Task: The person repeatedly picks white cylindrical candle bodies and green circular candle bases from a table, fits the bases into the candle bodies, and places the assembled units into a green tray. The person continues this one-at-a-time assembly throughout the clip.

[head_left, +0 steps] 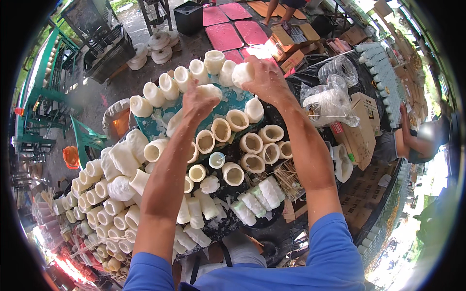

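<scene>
Both my arms reach to the far edge of a blue-green board (167, 104) flecked with white wax. My right hand (267, 80) is closed round a short white wax candle (241, 74), lifted at the end of a curved row. In my left hand (198, 103) sits a lumpy white wax piece (210, 90); the fingers curl round its side. Along the rim stand several cream candles (182, 76), some showing short wicks. Nearer me are hollow wax cylinders (237, 120) with open tops, and a small light-blue cup (217, 159) among them.
Hollow wax cylinders (114, 207) are stacked at the left. Wrapped white rolls (251, 207) lie near me. At right are clear plastic bags (330, 104) and a cardboard box (357, 136). Another person (417, 140) is at the far right; a green chair (86, 143) stands left.
</scene>
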Available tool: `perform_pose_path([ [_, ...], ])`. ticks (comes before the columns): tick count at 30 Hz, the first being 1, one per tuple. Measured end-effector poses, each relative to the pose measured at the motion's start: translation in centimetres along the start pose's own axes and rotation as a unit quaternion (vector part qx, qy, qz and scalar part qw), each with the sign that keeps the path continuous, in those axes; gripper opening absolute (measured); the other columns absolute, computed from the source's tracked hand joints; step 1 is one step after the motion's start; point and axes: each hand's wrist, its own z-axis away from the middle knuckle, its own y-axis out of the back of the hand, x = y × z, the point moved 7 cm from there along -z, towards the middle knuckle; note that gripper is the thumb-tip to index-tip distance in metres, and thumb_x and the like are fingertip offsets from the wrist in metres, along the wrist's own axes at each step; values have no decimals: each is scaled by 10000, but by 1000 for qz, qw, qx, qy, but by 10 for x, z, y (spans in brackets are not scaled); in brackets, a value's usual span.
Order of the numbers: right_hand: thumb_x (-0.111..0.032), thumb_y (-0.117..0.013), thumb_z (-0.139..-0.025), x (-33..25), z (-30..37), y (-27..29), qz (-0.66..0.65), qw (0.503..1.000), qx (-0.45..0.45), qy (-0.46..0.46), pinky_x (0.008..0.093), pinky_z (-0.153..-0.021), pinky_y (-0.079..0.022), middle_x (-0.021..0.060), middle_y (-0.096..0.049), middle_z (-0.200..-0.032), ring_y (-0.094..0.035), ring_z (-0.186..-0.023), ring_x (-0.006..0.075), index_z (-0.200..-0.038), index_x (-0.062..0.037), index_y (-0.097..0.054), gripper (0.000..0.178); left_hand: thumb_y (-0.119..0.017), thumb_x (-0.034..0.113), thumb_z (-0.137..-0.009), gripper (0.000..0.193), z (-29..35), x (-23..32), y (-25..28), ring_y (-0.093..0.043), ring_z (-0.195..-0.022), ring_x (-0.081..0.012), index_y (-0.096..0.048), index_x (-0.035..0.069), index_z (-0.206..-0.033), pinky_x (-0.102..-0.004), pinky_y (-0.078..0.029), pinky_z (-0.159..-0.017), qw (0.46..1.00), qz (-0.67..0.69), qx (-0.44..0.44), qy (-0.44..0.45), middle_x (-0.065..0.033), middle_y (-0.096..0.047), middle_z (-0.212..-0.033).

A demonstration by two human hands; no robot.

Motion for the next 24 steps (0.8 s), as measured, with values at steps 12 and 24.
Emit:
perform_pose_path([
  [12,-531,-1002,-601,-68,34,5,-330,929,-157,-58,407,-1049,-506,213,-677,-1257,-671,-1168,317,-1366,-12,-554,1027,-912,193,-550,727,156,60,120,-660,-1128,-227,-673,35,-1218,-371,-493,-1040,954,174,-179,-166,-113,-682,-1177],
  [24,-755,-728,-848,-108,38,-78,-460,811,-350,-88,399,-761,-582,70,-757,-974,-745,-856,254,-1178,-29,-710,797,-948,397,-509,854,191,-20,109,-680,-1125,-307,-678,-53,-1182,-400,-539,-989,782,555,-284,-15,-190,-666,-1220],
])
